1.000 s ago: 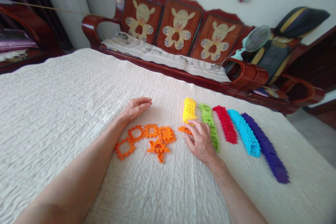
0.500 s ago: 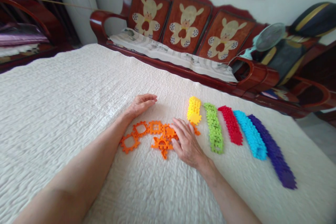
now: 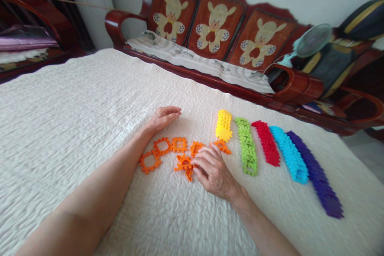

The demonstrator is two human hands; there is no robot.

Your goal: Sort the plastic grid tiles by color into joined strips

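Flat orange interlocking tiles with toothed edges lie on the quilt in front of me. A pointed cluster of orange pieces (image 3: 183,163) sits nearest to me. My right hand (image 3: 214,172) is curled at that cluster's right side, thumb and fingertips drawn together on an orange piece, mostly hidden by the fingers. Just past those fingers lies a solid orange tile (image 3: 196,149). An orange window-frame tile (image 3: 179,145) and two open orange frames, one of them the nearer frame (image 3: 150,161), curve to the left. My left hand (image 3: 165,118) rests beyond them on the quilt, fingers extended, holding nothing.
Rows of tiles stand to the right: yellow (image 3: 223,125), green (image 3: 246,146), red (image 3: 267,143), light blue (image 3: 289,154) and purple (image 3: 315,176). An orange piece (image 3: 222,147) lies below the yellow row. Behind the white quilt (image 3: 90,96) are a wooden sofa (image 3: 120,22) and a fan (image 3: 315,40).
My right hand has shifted slightly toward me, its fingers curling from flat into a pinch. The solid orange tile now lies apart from the window-frame tile. My left hand stays put.
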